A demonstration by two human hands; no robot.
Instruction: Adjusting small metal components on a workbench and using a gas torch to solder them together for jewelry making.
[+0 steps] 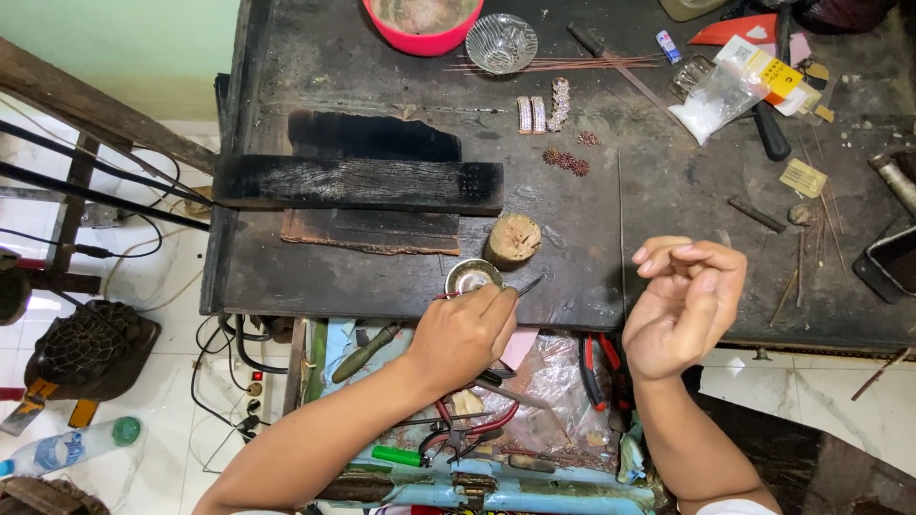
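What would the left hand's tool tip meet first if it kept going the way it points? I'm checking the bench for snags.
Judging loosely, the left hand aims its pointed tool up and right, over bare dark benchtop. The wooden stump sits just left of that line; depth is unclear.

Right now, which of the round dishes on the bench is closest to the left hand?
The small metal dish at the bench's near edge, right by the left hand. The glass bowl and pink bowl sit at the far edge.
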